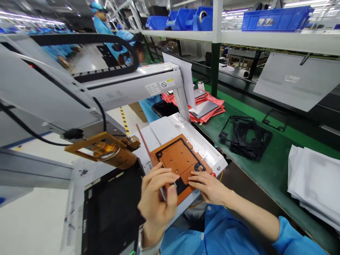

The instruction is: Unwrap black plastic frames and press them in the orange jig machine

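Note:
An orange-brown fixture plate lies on the white machine bed, with a thin black frame set into it. Along the plate's left side a thin reddish-edged panel stands tilted up, seen nearly edge-on; its exact kind does not show. My left hand is closed round the near end of this panel, thumb towards the fixture. Fingers outstretched, my right hand rests at the near right edge of the fixture, touching the frame's border there and gripping nothing. A dark patch shows between the hands.
A brass-coloured cylindrical machine head hangs to the left above a black panel. On the green bench lie black frames, panels on red sheets and white sheets. Blue bins line the shelf. Co-workers stand behind.

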A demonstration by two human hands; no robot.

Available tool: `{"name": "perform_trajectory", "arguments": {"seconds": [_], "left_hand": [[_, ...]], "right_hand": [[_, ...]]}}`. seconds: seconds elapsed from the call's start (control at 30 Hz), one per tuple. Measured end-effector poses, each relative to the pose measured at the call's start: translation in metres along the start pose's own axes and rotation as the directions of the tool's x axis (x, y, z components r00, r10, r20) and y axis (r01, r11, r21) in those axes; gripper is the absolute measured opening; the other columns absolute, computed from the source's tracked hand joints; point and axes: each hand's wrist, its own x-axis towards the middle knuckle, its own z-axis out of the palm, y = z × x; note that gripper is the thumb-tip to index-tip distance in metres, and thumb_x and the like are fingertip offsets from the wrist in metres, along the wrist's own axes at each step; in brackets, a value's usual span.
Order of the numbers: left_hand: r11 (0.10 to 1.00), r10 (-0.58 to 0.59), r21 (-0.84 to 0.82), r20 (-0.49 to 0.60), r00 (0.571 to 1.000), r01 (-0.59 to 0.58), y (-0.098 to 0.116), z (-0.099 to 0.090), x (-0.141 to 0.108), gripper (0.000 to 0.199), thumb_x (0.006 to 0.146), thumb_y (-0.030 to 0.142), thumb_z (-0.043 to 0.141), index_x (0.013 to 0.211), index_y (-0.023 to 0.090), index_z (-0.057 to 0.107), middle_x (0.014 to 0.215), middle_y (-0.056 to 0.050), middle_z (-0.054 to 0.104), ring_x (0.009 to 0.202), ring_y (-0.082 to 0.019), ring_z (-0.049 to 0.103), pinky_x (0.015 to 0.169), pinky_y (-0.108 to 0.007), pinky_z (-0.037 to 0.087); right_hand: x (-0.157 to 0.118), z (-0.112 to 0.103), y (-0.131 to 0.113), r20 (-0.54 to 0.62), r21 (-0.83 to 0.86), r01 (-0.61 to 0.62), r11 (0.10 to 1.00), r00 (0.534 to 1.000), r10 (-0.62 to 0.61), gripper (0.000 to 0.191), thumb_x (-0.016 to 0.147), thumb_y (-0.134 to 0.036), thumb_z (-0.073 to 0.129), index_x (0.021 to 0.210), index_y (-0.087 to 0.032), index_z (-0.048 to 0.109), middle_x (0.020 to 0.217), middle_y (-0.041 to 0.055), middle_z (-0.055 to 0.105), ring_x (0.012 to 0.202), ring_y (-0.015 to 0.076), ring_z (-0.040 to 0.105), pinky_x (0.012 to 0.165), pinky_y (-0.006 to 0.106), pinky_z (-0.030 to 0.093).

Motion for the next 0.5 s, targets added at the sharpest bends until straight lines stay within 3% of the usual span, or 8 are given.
{"name": "perform_trajectory", "arguments": {"seconds": [0.07, 0.13, 0.23, 0.27, 0.3, 0.37, 0.43, 0.5], "left_hand": [[0.999, 0.026, -0.023, 0.099, 0.995, -0.024, -0.001, 0.023, -0.001, 0.013, 0.100, 0.011, 0.062, 0.106, 0.022, 0.065, 0.095, -0.003, 0.076, 0.106, -0.023, 0.073, 0.116, -0.054, 0.058], [0.997, 0.074, -0.047, 0.214, 0.974, -0.065, -0.002, 0.048, -0.007, 0.014, 0.101, 0.010, 0.064, 0.109, 0.022, 0.063, 0.103, -0.004, 0.078, 0.117, -0.022, 0.073, 0.121, -0.052, 0.055], [0.993, 0.110, 0.000, 0.343, 0.933, -0.117, -0.011, 0.082, -0.028, 0.007, 0.106, 0.021, 0.065, 0.113, 0.021, 0.065, 0.122, -0.011, 0.077, 0.136, -0.031, 0.066, 0.120, -0.054, 0.054], [0.990, 0.117, 0.033, 0.375, 0.920, -0.140, -0.016, 0.092, -0.037, 0.008, 0.107, 0.026, 0.063, 0.113, 0.020, 0.065, 0.128, -0.014, 0.075, 0.140, -0.036, 0.063, 0.118, -0.057, 0.055], [0.984, 0.135, 0.052, 0.405, 0.904, -0.170, -0.022, 0.101, -0.047, 0.013, 0.109, 0.030, 0.060, 0.114, 0.019, 0.066, 0.133, -0.017, 0.073, 0.142, -0.040, 0.061, 0.115, -0.060, 0.055], [0.974, 0.169, 0.061, 0.445, 0.880, -0.218, -0.034, 0.114, -0.065, 0.023, 0.110, 0.034, 0.053, 0.113, 0.017, 0.067, 0.139, -0.022, 0.071, 0.142, -0.047, 0.059, 0.112, -0.066, 0.055], [0.972, 0.182, 0.047, 0.474, 0.862, -0.231, -0.044, 0.121, -0.078, 0.029, 0.111, 0.035, 0.047, 0.112, 0.015, 0.068, 0.142, -0.025, 0.069, 0.143, -0.051, 0.059, 0.110, -0.069, 0.054], [0.975, 0.175, 0.034, 0.486, 0.856, -0.219, -0.050, 0.123, -0.087, 0.031, 0.110, 0.035, 0.045, 0.111, 0.015, 0.069, 0.143, -0.026, 0.069, 0.143, -0.051, 0.059, 0.111, -0.070, 0.053]], "right_hand": [[-0.016, -0.010, -0.010, -0.125, 0.018, -0.074, 0.997, 0.989, 0.075, 0.049, 0.105, -0.012, 0.055, 0.154, -0.016, 0.059, 0.151, 0.0185, 0.068, 0.157, 0.0297, 0.049, 0.124, 0.053, 0.049], [-0.038, -0.029, -0.012, -0.253, 0.022, -0.181, 0.983, 0.951, 0.181, 0.033, 0.110, -0.024, 0.061, 0.142, -0.021, 0.065, 0.135, 0.0155, 0.075, 0.144, 0.0296, 0.061, 0.118, 0.053, 0.054], [-0.091, -0.079, 0.001, -0.432, -0.064, -0.444, 0.894, 0.820, 0.376, 0.015, 0.107, -0.039, 0.072, 0.105, -0.024, 0.071, 0.104, 0.0088, 0.078, 0.110, 0.0273, 0.073, 0.102, 0.048, 0.058], [-0.116, -0.103, 0.006, -0.481, -0.121, -0.587, 0.801, 0.740, 0.470, 0.019, 0.106, -0.041, 0.074, 0.097, -0.024, 0.069, 0.100, 0.0077, 0.078, 0.104, 0.0263, 0.073, 0.100, 0.046, 0.058], [-0.144, -0.130, 0.008, -0.532, -0.172, -0.741, 0.649, 0.624, 0.572, 0.023, 0.106, -0.042, 0.074, 0.092, -0.024, 0.069, 0.100, 0.0075, 0.077, 0.103, 0.0259, 0.072, 0.101, 0.045, 0.057], [-0.203, -0.185, 0.000, -0.641, -0.206, -0.953, 0.221, 0.302, 0.706, 0.026, 0.108, -0.045, 0.068, 0.091, -0.024, 0.070, 0.107, 0.0096, 0.078, 0.111, 0.0278, 0.071, 0.110, 0.046, 0.053], [-0.260, -0.231, -0.018, -0.741, -0.135, -0.986, -0.093, 0.038, 0.670, 0.032, 0.112, -0.043, 0.055, 0.100, -0.020, 0.072, 0.119, 0.0186, 0.076, 0.124, 0.0349, 0.067, 0.118, 0.054, 0.046], [-0.306, -0.261, -0.038, -0.788, -0.032, -0.955, -0.294, -0.157, 0.596, 0.038, 0.109, -0.043, 0.054, 0.117, -0.011, 0.072, 0.134, 0.0305, 0.069, 0.137, 0.0444, 0.060, 0.119, 0.062, 0.042]]}}
